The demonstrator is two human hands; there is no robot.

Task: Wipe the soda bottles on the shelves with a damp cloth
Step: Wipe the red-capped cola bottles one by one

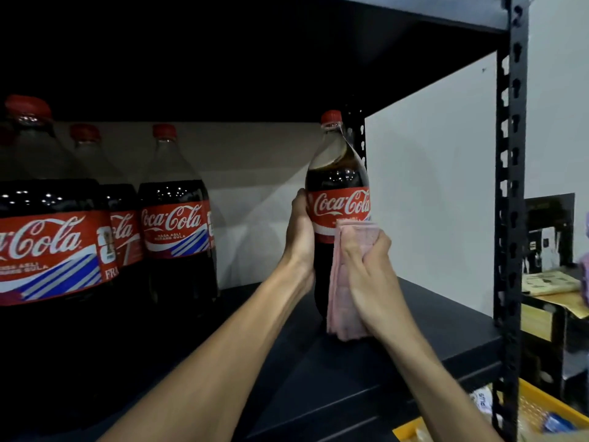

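The left hand point(301, 237) wraps round the bottle point(338, 183) from its 9 o'clock side while the right hand point(366, 272) grips a cloth point(342, 301) pressed against its 5 o'clock.

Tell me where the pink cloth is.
In the head view, right of centre: the right hand presses the pink cloth against the bottle that the left hand holds.

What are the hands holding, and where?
Left hand grips the dark cola bottle at its red label; right hand grips a folded pink cloth near its top.
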